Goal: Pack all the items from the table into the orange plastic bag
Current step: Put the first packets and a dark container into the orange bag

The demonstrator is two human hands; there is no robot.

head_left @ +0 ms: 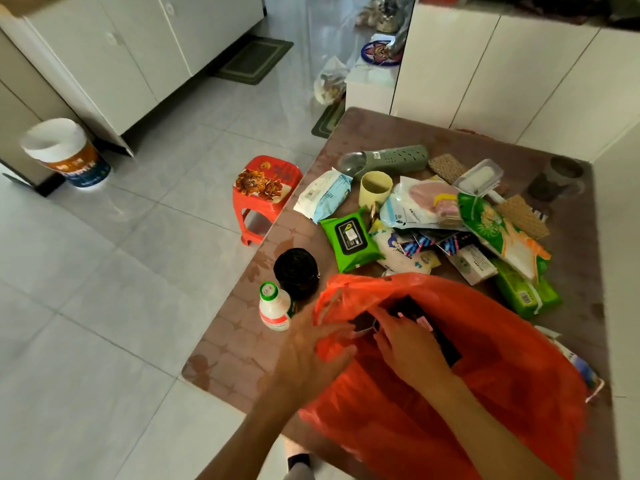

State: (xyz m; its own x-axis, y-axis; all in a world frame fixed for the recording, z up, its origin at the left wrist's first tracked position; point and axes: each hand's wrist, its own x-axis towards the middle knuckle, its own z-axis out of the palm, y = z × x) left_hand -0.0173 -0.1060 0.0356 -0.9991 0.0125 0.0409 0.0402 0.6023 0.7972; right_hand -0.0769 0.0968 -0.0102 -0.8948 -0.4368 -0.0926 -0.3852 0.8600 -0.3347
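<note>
The orange plastic bag (485, 393) lies open on the near part of the brown table (235, 341). My left hand (311, 348) grips the bag's left rim. My right hand (412, 348) is in the bag's mouth, its fingers curled on a flat black item (450, 351). Left of the bag stand a white bottle with a green cap (273, 308) and a black round jar (296, 271). Behind the bag lies a pile: a green wipes pack (349, 239), a yellow cup (375, 187), a grey-green perforated tube (394, 159), a green snack packet (498, 226) and several more packets.
A red plastic stool (266, 192) stands on the tiled floor by the table's left edge. A white bucket (65, 154) sits at the far left by white cabinets (114, 64). More white cabinets (502, 74) stand behind the table. A grey cup (561, 178) sits at its far right.
</note>
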